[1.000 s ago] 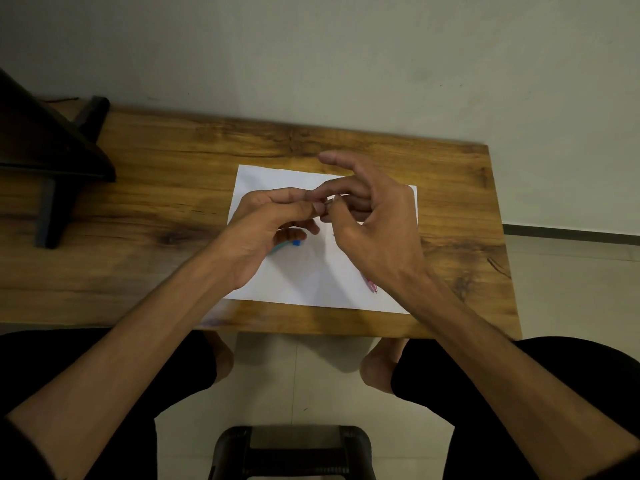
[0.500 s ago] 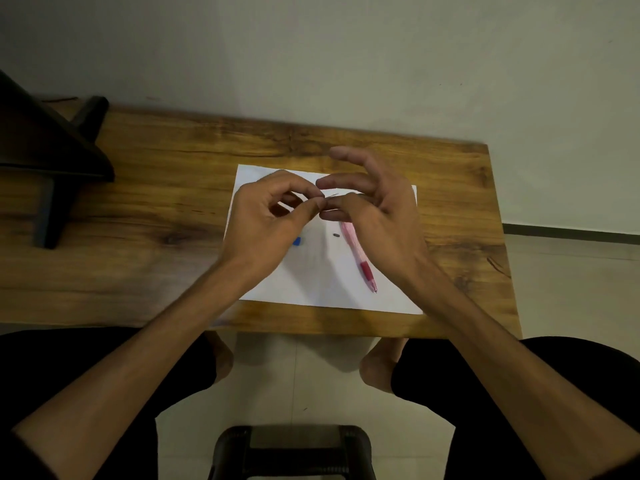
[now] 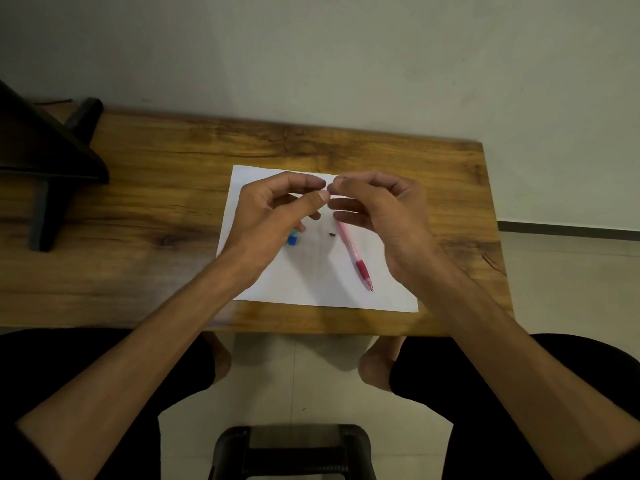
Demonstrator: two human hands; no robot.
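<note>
On the wooden table [image 3: 156, 202] lies a white sheet of paper [image 3: 311, 278]. A pink pen with a red grip [image 3: 353, 254] rests on it, tip toward me. Left of the pen are a tiny black piece [image 3: 331, 234] and a small blue piece [image 3: 292, 239], the blue one partly hidden by my left hand [image 3: 273, 213]. Both hands hover above the far part of the sheet. My left thumb and forefinger meet the thumb and forefinger of my right hand [image 3: 384, 209], and together they pinch a tiny part too small to make out.
A dark wooden stand [image 3: 45, 157] occupies the table's left end. The wall runs right behind the table. My knees sit under the near edge, and a black stool [image 3: 294, 452] stands on the tiled floor between them.
Both hands have lifted and shifted toward the far edge of the sheet, uncovering the pen and the black piece. The right fingers have curled in from their spread pose.
</note>
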